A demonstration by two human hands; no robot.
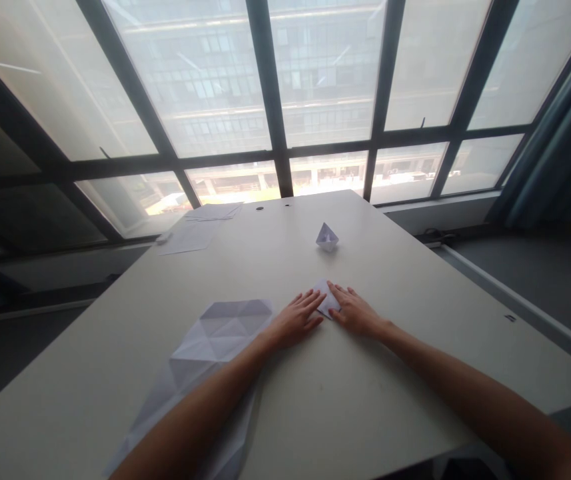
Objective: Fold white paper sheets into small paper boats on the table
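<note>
The left hand and right hand lie spread on the surface, touching a small folded paper between them.

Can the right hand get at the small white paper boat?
Probably yes: nothing lies between the right hand and the small white paper boat; it need only lift off the folded white paper piece it touches.

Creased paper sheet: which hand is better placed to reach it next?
Probably the left: the left hand lies right beside the creased paper sheet, while the right hand sits farther off, beyond the small folded paper.
</note>
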